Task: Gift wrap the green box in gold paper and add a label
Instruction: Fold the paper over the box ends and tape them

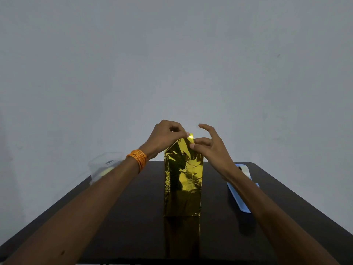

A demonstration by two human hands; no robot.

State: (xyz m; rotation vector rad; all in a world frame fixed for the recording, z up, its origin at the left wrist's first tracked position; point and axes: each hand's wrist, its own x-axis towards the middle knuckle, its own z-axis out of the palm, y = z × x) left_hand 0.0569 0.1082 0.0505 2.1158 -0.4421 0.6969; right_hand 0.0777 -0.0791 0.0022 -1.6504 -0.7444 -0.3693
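Box [182,180] upright in crinkled gold paper [183,199]; left hand [166,135], right hand [209,150] fingers [198,141] pinch top flap [190,138].

A plain pale grey wall [172,54] fills the upper two-thirds of the frame, evenly lit; a dark glossy table [133,217] spans the bottom.

No text, brand, number or sign can be read anywhere. The gold paper [183,180] shows only shiny creases. The blue tray [237,197] and clear container [103,165] carry no legible marks.
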